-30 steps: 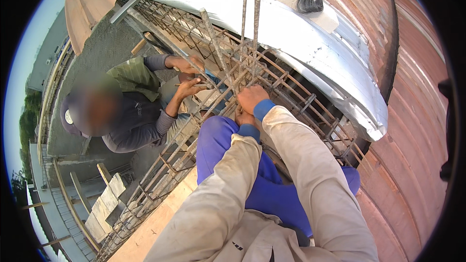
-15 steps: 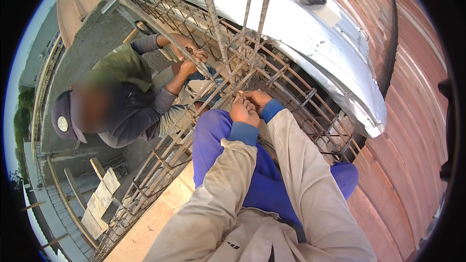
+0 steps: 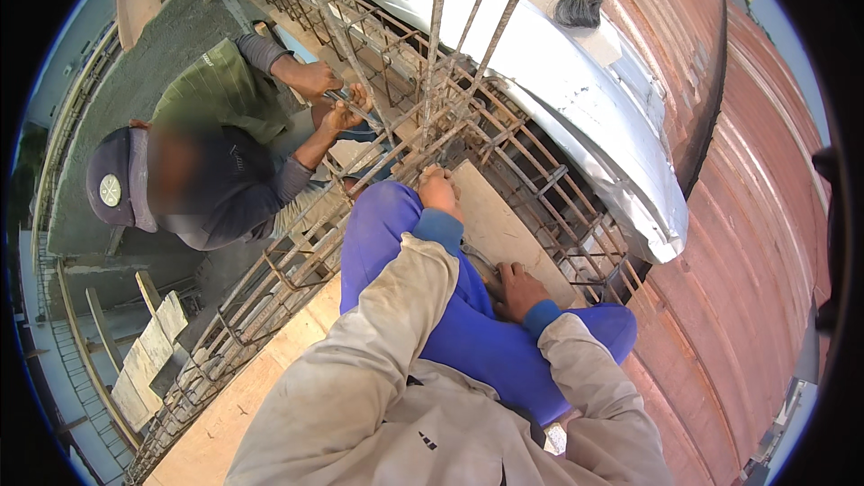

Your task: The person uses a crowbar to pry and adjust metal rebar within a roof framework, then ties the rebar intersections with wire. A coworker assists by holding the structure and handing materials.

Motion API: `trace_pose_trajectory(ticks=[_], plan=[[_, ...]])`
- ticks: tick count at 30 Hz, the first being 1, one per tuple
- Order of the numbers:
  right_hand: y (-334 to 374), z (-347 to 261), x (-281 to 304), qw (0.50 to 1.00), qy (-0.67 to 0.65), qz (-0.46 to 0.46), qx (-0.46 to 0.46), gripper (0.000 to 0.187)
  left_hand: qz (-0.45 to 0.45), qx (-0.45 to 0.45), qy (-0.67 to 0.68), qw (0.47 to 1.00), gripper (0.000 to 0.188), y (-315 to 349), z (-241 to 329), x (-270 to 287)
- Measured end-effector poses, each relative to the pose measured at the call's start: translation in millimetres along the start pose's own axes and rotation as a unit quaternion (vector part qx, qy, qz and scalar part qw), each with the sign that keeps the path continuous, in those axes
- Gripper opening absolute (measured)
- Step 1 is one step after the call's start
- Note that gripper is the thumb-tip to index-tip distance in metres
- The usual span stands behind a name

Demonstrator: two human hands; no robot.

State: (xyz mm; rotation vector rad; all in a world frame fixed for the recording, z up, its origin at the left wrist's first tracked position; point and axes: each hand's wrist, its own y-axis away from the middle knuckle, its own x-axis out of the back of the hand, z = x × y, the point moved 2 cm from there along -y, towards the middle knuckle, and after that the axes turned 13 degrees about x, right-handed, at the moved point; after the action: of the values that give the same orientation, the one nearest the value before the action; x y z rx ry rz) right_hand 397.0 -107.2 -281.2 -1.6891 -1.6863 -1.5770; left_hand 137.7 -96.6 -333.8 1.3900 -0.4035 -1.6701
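Note:
My left hand (image 3: 439, 189) is closed at the crossing of the rebar cage (image 3: 526, 157), just beyond my left knee. Whatever its fingers pinch is too small to make out. Lower and to the right, my right hand (image 3: 522, 292) has its fingers curled on the end of a grey metal hand tool (image 3: 480, 261). The tool lies between my legs by a plywood board (image 3: 504, 220), its far part partly hidden by my blue trousers. Upright rebar rods (image 3: 436, 45) rise beyond my left hand.
Across the cage on the left, a co-worker (image 3: 243, 180) in a cap grips a tool at a slanted rod (image 3: 337, 40). White sheet metal (image 3: 576, 117) borders the cage on the right, with a coil of dark wire (image 3: 578, 10) above it. Red roofing (image 3: 738, 279) slopes away at right.
My right hand has left my left hand and come back toward me, onto the metal tool. The left stays at the rebar. The co-worker's hands now grip a tool.

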Motion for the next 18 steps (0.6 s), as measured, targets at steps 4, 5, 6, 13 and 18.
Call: trace_pose_trajectory(ticks=[4,5,6,13,18], plan=[[-24.7,24.4,16.4,0.891,-0.443,0.046,-0.089,0.039,0.02,0.028,0.014,0.999,0.009,-6.0,1.8,10.1],[-32.2,28.2,22.9,0.777,-0.605,0.031,-0.17,0.034,0.031,0.029,0.015,0.999,0.009,-6.5,1.3,11.1],[-42.4,25.4,30.7,0.785,-0.603,0.059,-0.131,0.031,0.005,0.027,0.011,1.0,0.01,-6.9,-0.1,9.9],[-145.3,26.0,108.8,0.955,-0.295,0.029,0.028,0.044,0.077,-0.063,-0.095,0.99,0.011,-9.7,-4.7,3.3],[-155.5,22.3,137.8,0.993,-0.084,-0.052,0.064,0.063,0.117,-0.077,-0.13,0.982,0.016,-22.5,-15.4,14.5]])
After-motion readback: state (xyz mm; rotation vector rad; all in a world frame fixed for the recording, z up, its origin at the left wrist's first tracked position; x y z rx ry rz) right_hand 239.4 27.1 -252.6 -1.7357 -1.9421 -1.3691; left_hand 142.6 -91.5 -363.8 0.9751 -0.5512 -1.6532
